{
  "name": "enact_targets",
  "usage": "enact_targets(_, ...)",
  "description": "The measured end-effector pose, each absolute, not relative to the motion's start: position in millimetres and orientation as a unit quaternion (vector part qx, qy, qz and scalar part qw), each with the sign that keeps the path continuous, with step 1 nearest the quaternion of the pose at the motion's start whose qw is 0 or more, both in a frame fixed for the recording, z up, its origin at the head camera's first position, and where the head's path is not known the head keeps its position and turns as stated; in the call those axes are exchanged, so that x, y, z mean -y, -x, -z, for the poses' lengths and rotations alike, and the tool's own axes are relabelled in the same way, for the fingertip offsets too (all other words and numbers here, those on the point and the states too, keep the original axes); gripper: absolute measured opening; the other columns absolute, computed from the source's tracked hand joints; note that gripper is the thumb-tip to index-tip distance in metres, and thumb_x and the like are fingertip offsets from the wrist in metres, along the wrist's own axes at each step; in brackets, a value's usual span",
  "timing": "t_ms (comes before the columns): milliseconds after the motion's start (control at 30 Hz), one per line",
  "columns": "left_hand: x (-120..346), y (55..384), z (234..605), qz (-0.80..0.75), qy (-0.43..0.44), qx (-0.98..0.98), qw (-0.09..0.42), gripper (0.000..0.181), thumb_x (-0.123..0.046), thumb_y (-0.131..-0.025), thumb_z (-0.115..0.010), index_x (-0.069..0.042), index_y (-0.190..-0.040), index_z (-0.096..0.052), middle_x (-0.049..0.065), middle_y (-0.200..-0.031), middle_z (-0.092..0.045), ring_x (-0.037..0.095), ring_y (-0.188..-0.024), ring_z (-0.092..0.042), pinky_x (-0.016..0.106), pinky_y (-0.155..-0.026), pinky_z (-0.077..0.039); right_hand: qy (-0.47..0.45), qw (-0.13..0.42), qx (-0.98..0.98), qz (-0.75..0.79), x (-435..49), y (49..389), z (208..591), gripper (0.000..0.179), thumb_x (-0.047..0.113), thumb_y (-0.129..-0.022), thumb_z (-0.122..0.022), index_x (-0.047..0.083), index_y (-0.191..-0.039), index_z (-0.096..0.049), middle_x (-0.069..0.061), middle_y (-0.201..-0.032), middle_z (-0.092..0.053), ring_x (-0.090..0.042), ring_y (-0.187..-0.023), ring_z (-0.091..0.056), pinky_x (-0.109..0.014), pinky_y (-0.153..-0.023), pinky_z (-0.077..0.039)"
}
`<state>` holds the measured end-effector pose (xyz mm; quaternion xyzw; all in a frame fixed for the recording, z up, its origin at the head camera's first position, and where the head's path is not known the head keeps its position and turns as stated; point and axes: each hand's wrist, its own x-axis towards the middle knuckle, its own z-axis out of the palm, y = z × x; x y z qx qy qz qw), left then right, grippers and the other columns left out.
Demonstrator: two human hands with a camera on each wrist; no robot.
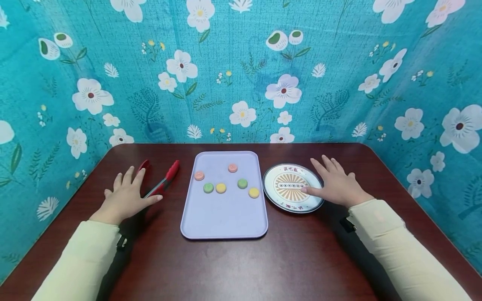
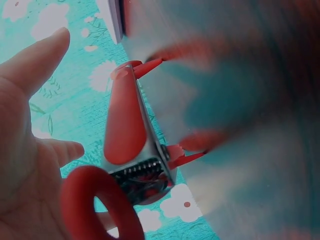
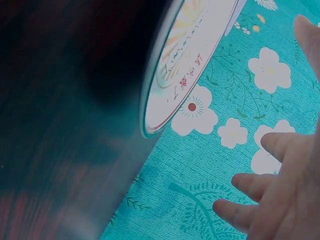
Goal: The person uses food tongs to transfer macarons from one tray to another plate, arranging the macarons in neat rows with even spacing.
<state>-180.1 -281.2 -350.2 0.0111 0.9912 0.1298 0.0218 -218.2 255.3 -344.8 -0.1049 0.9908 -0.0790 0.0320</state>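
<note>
My left hand [image 1: 124, 196] hovers with spread fingers over a pair of red-handled metal tongs [image 1: 162, 184] on the table's left side. In the left wrist view the tongs [image 2: 125, 125] stand apart from the palm, their red ring end nearest the camera. My right hand [image 1: 337, 184] is spread above the right part of a round white plate [image 1: 275, 196], which has a sunburst pattern and red characters. Nothing is held in either hand. Between them lies a pale lilac tray [image 1: 224, 221] bearing pink discs [image 1: 232, 167], green discs [image 1: 242, 183] and yellow discs [image 1: 254, 192].
All of this rests on a dark reddish-brown table [image 1: 233, 267] with rounded far corners. Behind and at the sides hangs a turquoise flowered cloth [image 1: 226, 83]. The plate sits close against the tray's right edge.
</note>
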Motion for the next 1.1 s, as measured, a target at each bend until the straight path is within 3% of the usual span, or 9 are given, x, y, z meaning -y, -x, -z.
enact_targets(467, 286, 181, 351, -0.153, -0.005, -0.988, 0.024, 0.112, -0.049, -0.076, -0.074, 0.004, -0.151, -0.01, 0.039, -0.147, -0.007, 0.064, -0.13, -0.009, 0.083, -0.089, -0.018, 0.11, 0.034, -0.989, 0.091, -257, 218, 355, 0.108, 0.071, -0.076, -0.061, 0.008, -0.154, -0.021, -0.027, -0.156, -0.014, -0.049, -0.14, -0.011, -0.081, -0.095, -0.014)
enact_targets(1100, 292, 183, 355, -0.175, 0.023, -0.983, 0.043, 0.113, -0.055, -0.079, -0.068, 0.004, -0.151, -0.004, 0.041, -0.145, -0.007, 0.063, -0.128, -0.012, 0.081, -0.091, -0.022, 0.093, 0.082, -0.984, 0.129, -265, 215, 369, 0.11, 0.072, -0.076, -0.059, 0.005, -0.154, -0.018, -0.028, -0.154, -0.017, -0.049, -0.139, -0.015, -0.08, -0.096, -0.015)
